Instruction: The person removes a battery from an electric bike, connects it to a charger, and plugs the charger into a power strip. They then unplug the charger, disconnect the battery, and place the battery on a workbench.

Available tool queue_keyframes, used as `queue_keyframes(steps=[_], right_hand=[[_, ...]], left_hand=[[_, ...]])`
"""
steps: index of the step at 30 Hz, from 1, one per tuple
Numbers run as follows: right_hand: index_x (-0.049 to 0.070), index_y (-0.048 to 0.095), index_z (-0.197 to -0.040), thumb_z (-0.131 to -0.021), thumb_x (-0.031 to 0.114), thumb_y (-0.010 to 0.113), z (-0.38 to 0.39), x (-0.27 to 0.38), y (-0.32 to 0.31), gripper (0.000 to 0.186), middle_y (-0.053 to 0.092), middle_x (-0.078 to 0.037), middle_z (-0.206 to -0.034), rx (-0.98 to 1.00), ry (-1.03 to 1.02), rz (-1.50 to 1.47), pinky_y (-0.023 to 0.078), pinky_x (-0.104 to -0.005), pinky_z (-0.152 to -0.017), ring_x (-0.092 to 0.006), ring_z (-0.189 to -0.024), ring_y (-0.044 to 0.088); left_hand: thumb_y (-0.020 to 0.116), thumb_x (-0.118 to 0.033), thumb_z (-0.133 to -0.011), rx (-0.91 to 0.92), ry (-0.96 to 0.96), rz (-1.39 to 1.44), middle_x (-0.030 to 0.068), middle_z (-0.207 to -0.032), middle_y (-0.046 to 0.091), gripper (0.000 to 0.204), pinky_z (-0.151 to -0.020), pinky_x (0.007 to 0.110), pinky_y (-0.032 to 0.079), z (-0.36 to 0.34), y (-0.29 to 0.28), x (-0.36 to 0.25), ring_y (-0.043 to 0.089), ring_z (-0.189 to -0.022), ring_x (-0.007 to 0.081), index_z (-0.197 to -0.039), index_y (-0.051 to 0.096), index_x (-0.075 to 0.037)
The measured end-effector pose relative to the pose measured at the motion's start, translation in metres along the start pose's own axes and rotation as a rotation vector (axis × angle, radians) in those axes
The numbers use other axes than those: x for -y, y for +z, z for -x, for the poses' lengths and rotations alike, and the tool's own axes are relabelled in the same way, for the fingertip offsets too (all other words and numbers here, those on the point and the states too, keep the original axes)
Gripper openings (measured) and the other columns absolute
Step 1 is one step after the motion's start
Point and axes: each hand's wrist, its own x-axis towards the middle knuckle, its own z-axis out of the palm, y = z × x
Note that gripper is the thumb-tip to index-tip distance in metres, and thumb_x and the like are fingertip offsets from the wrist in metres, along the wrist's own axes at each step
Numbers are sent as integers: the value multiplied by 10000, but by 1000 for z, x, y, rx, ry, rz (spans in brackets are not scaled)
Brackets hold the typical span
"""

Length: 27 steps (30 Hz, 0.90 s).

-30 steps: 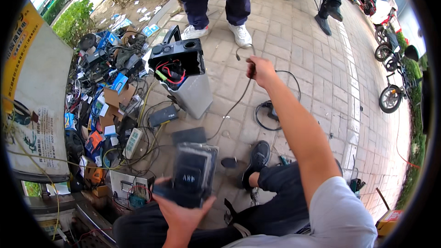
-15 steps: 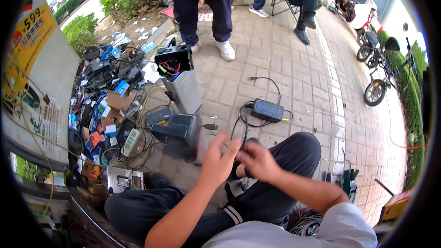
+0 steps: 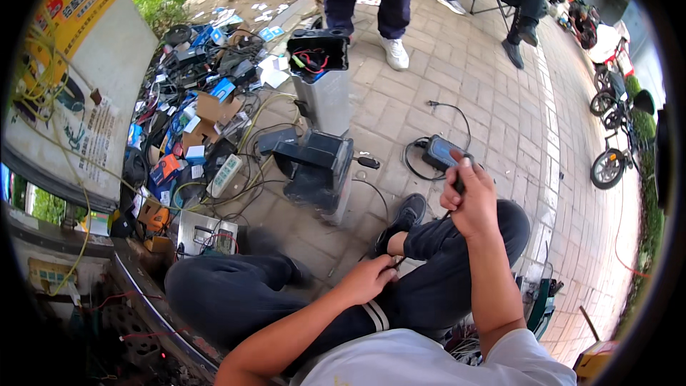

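Right of centre, the right hand (image 3: 473, 196) grips a dark object (image 3: 459, 184); lower centre, the left hand (image 3: 369, 280) pinches a cable (image 3: 400, 261). Upper centre, the silver case (image 3: 324, 105) is already open, wires (image 3: 310, 62) still exposed.

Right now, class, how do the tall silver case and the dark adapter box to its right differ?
The silver case stands tall, while the adapter box is low and lies flat. The silver case is open at the top, showing red wires; the adapter box looks closed. The silver case has pale metallic sides, whereas the adapter box is dark. Both sit on the paving.
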Motion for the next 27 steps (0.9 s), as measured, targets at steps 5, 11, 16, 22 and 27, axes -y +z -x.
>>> queue_keyframes(steps=[5, 11, 16, 22, 27], right_hand=[[10, 371, -1395, -953, 96, 514, 17, -40, 20, 473, 483, -6, -915, 418, -367, 735, 429, -239, -617, -93, -689, 489], [-25, 553, -1222, -839, -40, 617, 32, -50, 30, 388, 596, -157, -1049, 662, -315, 660, 484, -341, -804, -279, -926, 591], [-22, 555, -1213, -822, -73, 616, 32, -53, 29, 399, 601, -168, -1114, 720, -331, 597, 487, -362, -849, -303, -1006, 597], [-16, 557, -1219, -851, -21, 616, 33, -59, 27, 373, 610, -169, -1083, 699, -313, 592, 490, -351, -828, -290, -963, 608], [-12, 578, -1198, -881, 111, 643, 39, -58, 38, 346, 639, -177, -897, 413, 47, 729, 495, -319, -738, -247, -836, 638]], left_hand=[[557, -200, -934, -329, 21, -349, 117, -1006, 651, 249, -779, 352, 485, 4, -13, 4, 623, -898, 268, -1124, 596, -44], [661, -26, -842, -655, 479, 216, 110, -1055, 549, 308, -759, 258, 457, 18, -54, -63, 523, -913, 135, -1134, 585, 29], [693, 12, -798, -600, 555, 54, 116, -1086, 534, 329, -747, 258, 455, 19, -58, -65, 531, -915, 153, -1111, 595, 35], [687, 21, -801, -610, 542, 51, 104, -1063, 543, 293, -727, 259, 453, 17, -58, -65, 534, -913, 145, -1080, 599, 33], [597, -64, -906, -914, 350, -47, 71, -1024, 528, 135, -719, 239, 432, 28, -73, -37, 511, -836, 95, -1003, 569, 25]])
